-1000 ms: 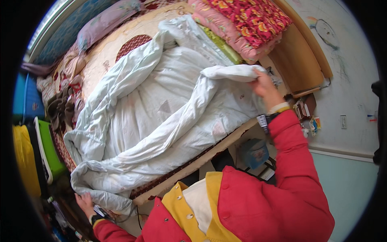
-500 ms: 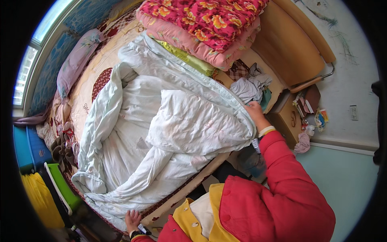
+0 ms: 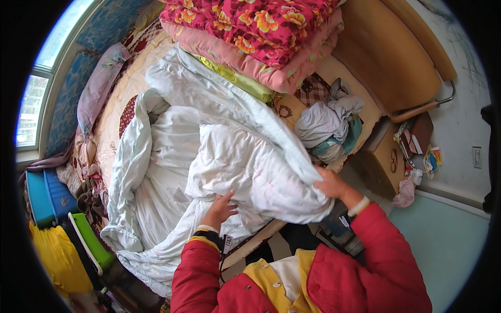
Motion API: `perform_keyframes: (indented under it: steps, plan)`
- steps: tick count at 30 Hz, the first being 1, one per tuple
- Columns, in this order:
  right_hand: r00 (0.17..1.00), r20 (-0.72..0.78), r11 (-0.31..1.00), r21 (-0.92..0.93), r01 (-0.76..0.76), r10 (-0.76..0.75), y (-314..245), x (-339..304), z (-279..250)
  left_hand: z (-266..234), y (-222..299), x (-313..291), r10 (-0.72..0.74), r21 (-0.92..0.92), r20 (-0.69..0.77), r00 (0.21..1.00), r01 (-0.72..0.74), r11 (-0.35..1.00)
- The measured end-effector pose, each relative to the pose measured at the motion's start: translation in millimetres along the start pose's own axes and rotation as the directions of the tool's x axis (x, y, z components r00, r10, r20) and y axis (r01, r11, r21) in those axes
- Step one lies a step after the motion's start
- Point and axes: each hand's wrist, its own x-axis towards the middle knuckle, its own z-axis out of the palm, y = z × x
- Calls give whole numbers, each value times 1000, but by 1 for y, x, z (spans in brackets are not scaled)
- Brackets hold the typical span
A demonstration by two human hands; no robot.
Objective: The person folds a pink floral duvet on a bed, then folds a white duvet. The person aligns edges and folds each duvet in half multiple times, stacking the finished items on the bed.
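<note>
The right hand (image 3: 334, 183) has its grip clamped on the edge of the pale quilt (image 3: 235, 161), out by the near side of the bed (image 3: 140, 74); catching cover and filling together should keep the stuffing from slipping. The left hand (image 3: 220, 211) has its fingers apart against the folded-over part (whether they pinch any cloth, I cannot tell), and a flat palm there would steady the fold under a pull. Farther out, the long rumpled rolls want smoothing, with any sweep kept clear of the clothes (image 3: 322, 125) and the stacked flowered quilt (image 3: 266, 31)
</note>
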Motion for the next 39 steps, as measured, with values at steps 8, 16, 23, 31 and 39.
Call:
perform_keyframes:
  steps: [8,16,23,31,39]
  plan:
    - [965,-128,948,198,249,-227,-108,-56,-50,60,42,-97,661,-203,-122,741,-670,714]
    - [766,-642,997,54,57,-9,16,-29,-198,211,170,-208,687,-119,562,461,-776,619]
    - [554,-829,921,-271,-281,-76,93,24,-284,71,159,-215,664,305,510,547,-837,455]
    - [711,-694,684,-574,-450,-115,133,-34,-233,-348,-146,-220,244,-201,-701,670,-514,834]
    - [762,-639,607,-565,-559,107,115,-86,-95,-551,-449,-252,-248,-632,-756,605,-577,518]
